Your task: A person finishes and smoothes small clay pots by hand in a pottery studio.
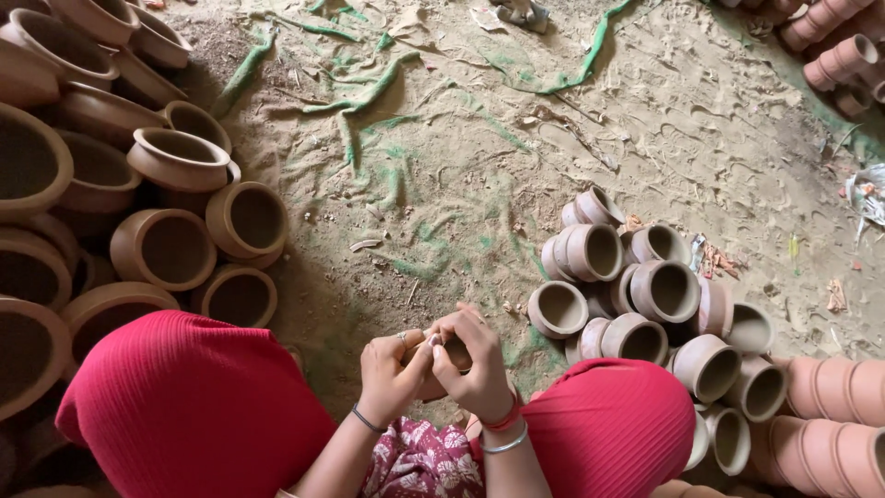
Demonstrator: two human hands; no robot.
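Both hands (433,364) clasp small clay pot (454,353); pot heaps (645,295) beside.

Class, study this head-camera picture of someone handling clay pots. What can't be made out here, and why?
- Small clay pot: mostly covered by left hand and right hand; its shape is unclear.
- Large pots: cut off by the left edge.
- Stacked cups: cut by the top-right corner.
- Debris: too small to identify.

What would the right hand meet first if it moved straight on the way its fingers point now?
The right hand curls leftward around a small clay pot, fingers pointing at the left hand. Going straight on, it would probably meet the left hand's fingers first, since both hands already close on the pot, though depth is unclear.
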